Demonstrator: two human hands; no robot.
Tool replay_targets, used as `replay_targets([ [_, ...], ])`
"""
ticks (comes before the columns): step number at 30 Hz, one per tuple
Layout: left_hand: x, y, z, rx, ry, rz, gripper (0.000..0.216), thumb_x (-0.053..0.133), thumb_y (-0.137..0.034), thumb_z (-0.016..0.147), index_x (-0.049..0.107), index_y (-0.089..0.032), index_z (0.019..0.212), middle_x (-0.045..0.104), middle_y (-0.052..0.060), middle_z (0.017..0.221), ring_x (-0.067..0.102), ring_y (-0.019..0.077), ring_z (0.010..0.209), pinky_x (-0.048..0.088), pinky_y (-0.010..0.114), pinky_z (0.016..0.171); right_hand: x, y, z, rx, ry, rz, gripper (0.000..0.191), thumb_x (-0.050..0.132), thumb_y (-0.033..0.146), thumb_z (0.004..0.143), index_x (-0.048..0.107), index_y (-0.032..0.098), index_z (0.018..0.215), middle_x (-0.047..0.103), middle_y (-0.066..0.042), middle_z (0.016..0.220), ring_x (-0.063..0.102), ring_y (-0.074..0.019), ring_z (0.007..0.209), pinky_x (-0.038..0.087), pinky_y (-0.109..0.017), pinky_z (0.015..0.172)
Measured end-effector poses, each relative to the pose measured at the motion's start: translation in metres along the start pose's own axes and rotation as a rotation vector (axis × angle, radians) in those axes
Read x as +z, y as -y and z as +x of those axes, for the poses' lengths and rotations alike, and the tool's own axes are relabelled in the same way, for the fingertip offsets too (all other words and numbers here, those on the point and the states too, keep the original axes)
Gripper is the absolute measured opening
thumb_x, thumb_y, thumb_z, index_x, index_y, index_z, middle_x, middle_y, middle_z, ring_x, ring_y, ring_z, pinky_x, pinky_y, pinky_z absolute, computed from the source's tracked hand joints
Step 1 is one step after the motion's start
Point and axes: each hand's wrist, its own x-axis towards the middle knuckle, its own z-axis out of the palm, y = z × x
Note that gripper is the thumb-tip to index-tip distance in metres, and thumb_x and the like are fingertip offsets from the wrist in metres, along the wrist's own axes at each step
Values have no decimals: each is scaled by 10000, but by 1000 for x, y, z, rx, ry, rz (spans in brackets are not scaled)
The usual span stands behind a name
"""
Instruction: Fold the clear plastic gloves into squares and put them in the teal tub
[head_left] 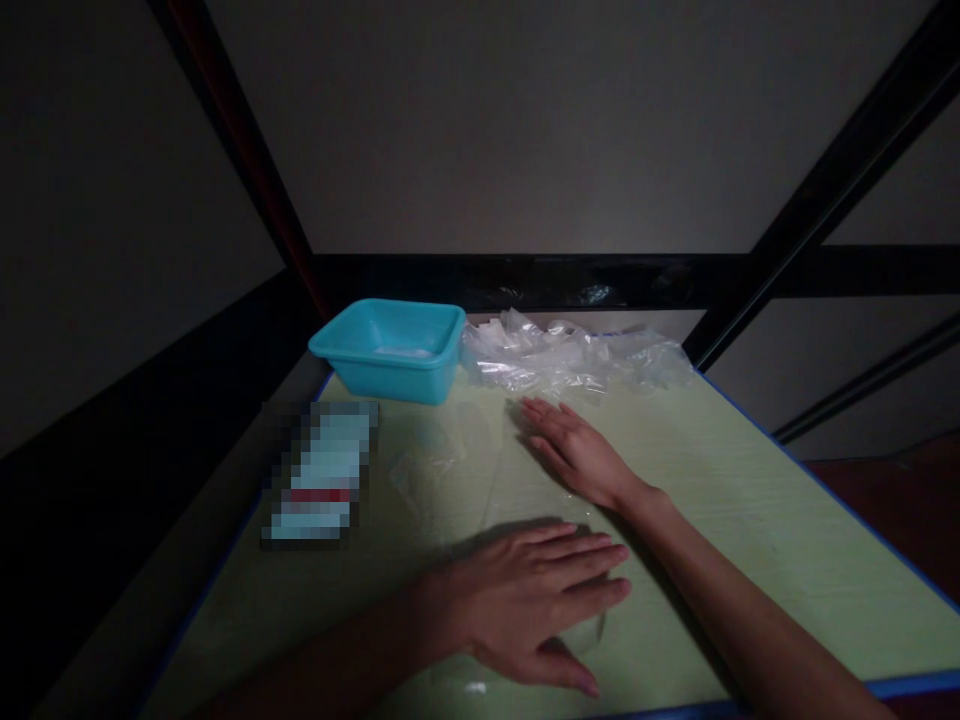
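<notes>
A thin clear plastic bag or sheet [450,480] lies flat on the pale yellow-green tabletop, its outline faint. Palm down over its near part is my left hand [540,600], fingers spread and pointing right. My right hand [581,455] rests farther off, beside the sheet's right side, with its fingers stretched out toward the back left. Whether its fingertips touch the plastic I cannot tell. Neither hand grips anything.
A turquoise plastic basin [394,380] stands at the back left with something whitish inside. Beside it is a crumpled heap of clear plastic bags [540,358]. A pixelated phone-like object [326,470] lies at the left edge. Blue edging borders the table [750,540].
</notes>
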Motion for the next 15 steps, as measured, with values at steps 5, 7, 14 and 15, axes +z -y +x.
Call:
replay_targets([
  [5, 1, 1, -1, -127, -14, 42, 490, 430, -345, 890, 413, -59, 1288, 388, 132, 1404, 327, 199, 1312, 218, 302, 1101, -5, 18, 0, -167, 66, 263, 420, 281, 213, 935, 451, 104, 1303, 445, -102, 1366, 355, -149, 1291, 321, -349, 1067],
  [7, 5, 2, -2, -182, -11, 37, 471, 433, -325, 886, 429, -64, 1279, 411, 132, 1390, 353, 199, 1298, 245, 293, 1089, -3, 22, 0, -234, 158, 285, 410, 284, 193, 935, 459, 112, 1296, 449, -94, 1364, 362, -136, 1286, 326, -334, 1065],
  [14, 13, -3, -8, -176, 63, -41, 693, 354, -516, 880, 270, -38, 1375, 238, 174, 1464, 186, 243, 1362, 172, 351, 1114, 9, 19, 2, -284, 259, 129, 418, 320, 197, 934, 407, 99, 1331, 378, -88, 1411, 291, -175, 1323, 226, -402, 1105],
  [15, 13, -5, -8, -165, 71, -43, 710, 350, -527, 878, 257, -31, 1379, 214, 178, 1470, 159, 244, 1368, 158, 351, 1118, 10, 19, 2, -285, 267, 108, 425, 321, 207, 936, 391, 98, 1341, 363, -84, 1420, 280, -179, 1328, 222, -404, 1106],
])
